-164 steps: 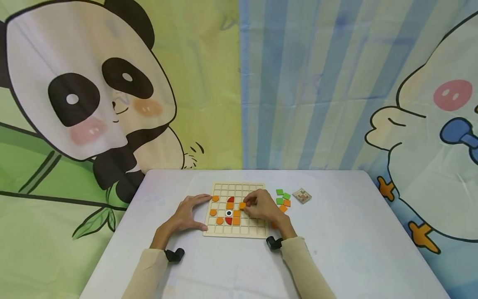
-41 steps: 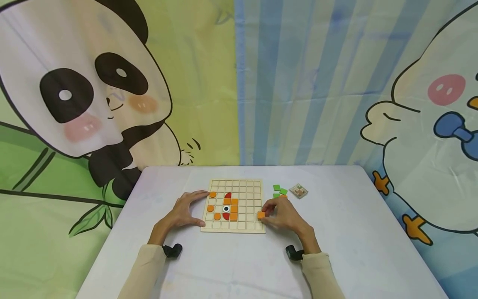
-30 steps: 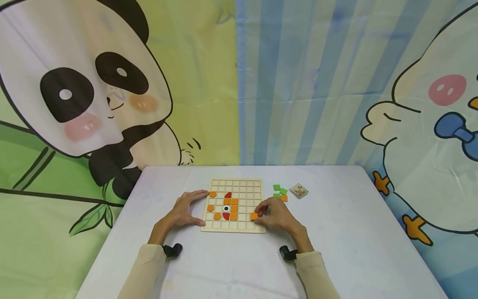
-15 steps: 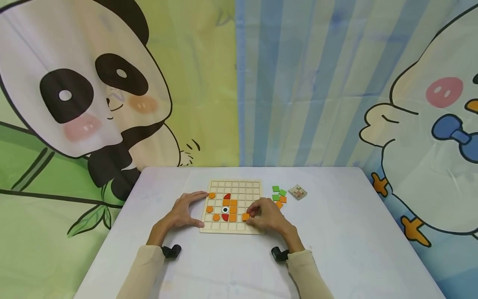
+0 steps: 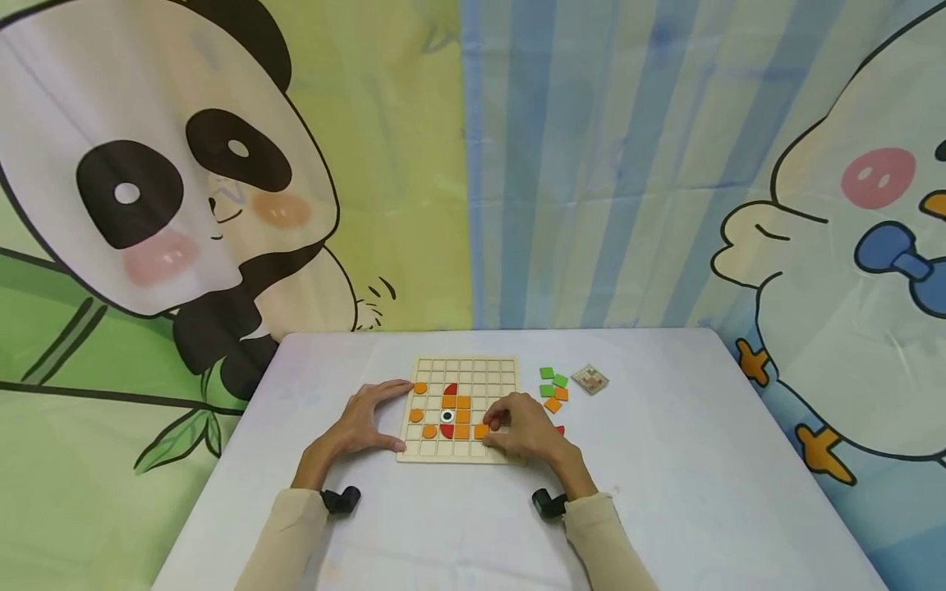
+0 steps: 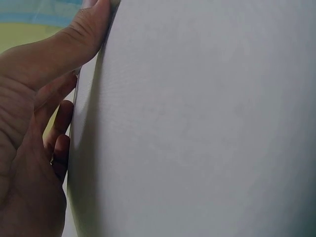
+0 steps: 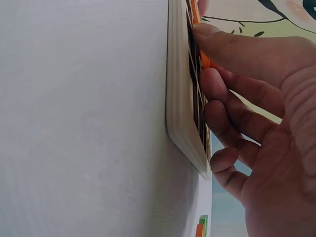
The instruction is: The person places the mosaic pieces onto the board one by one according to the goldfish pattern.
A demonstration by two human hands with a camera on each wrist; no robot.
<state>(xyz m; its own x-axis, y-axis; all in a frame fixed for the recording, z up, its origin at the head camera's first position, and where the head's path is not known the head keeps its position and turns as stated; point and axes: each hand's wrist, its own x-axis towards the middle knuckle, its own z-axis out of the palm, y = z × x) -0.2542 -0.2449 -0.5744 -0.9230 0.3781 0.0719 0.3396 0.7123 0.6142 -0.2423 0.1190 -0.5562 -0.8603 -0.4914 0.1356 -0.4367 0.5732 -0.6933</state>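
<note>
My right hand (image 5: 523, 427) pinches an orange square tile (image 5: 481, 431) over the right half of a pale wooden grid board (image 5: 443, 454). In the right wrist view, the thumb and fingers hold the orange tile (image 7: 204, 60) close against the board's grid. My left hand (image 5: 362, 420) spans the board's left edge, index finger near the upper part and thumb by the lower corner. On the board lie orange discs (image 5: 417, 416), red quarter-round pieces (image 5: 451, 389), orange squares (image 5: 461, 416) and a white eye piece (image 5: 447, 416). The left wrist view shows my left hand (image 6: 44, 113) beside the white tabletop.
Right of the board lie green square tiles (image 5: 546, 373), loose orange tiles (image 5: 553, 405) and a small patterned card (image 5: 590, 379). A red piece (image 5: 560, 430) is partly hidden by my right wrist. The white table (image 5: 443, 525) meets a printed cartoon backdrop (image 5: 399, 164).
An orange square held earlier now lies in the upper row beside another. My right hand then brought a further orange tile leftward from the board's right edge. The left hand stayed.
</note>
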